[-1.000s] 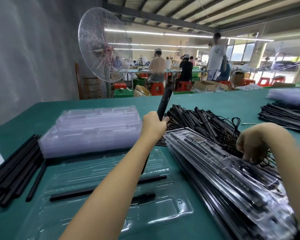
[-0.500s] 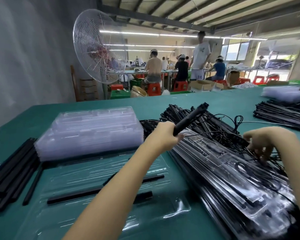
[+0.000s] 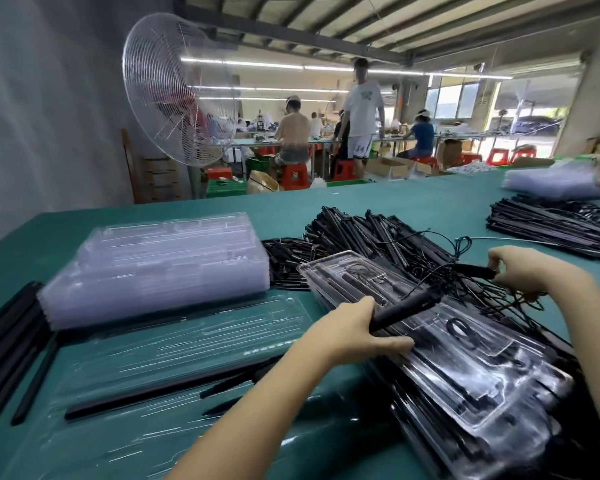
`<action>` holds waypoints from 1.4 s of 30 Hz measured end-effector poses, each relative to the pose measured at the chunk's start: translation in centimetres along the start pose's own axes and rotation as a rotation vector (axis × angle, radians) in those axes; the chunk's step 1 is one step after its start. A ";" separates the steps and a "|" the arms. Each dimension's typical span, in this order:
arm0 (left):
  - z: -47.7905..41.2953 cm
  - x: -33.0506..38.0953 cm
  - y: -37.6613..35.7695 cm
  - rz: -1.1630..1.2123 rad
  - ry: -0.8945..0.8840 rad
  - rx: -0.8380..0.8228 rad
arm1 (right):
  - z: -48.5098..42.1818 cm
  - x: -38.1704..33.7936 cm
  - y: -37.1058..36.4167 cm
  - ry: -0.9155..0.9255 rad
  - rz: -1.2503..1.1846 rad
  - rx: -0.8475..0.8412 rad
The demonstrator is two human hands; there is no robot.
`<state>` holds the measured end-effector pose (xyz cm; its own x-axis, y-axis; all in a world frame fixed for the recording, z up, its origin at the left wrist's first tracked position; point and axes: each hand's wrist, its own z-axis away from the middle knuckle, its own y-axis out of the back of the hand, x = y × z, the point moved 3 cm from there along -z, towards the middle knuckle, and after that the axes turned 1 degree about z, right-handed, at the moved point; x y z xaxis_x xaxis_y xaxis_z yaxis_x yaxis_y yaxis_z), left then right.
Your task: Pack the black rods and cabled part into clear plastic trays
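Observation:
My left hand [image 3: 357,329] grips a black rod [image 3: 409,308] with a thin cable at its far end, holding it low over the stack of filled clear trays [image 3: 465,372]. My right hand [image 3: 520,270] pinches a second black piece [image 3: 473,270] on that cable, above the tangled pile of cabled parts [image 3: 371,237]. An open clear tray [image 3: 174,368] lies in front of me on the green table with black rods [image 3: 160,393] set in its slots.
A stack of empty clear trays [image 3: 156,268] sits left of centre. Loose black rods [image 3: 7,344] lie at the left edge. Another rod pile [image 3: 551,226] and tray stack [image 3: 551,183] lie far right. A standing fan [image 3: 177,95] and people are beyond the table.
My left hand has swung the rod from upright down to nearly flat over the filled trays. My right hand came up out of the cable pile, pinching the cable's other piece.

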<state>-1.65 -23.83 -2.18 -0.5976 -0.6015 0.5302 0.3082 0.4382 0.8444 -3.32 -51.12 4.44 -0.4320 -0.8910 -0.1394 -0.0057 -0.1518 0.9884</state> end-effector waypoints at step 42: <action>0.6 0.3 -0.1 0.025 0.062 0.038 | -1.9 -0.1 -2.9 0.002 -0.325 0.059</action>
<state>-2.29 -23.68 -2.14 -0.5428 -0.6295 0.5560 0.2933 0.4782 0.8278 -1.53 -51.45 1.47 -0.3970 -0.8007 -0.4486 -0.1952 -0.4039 0.8937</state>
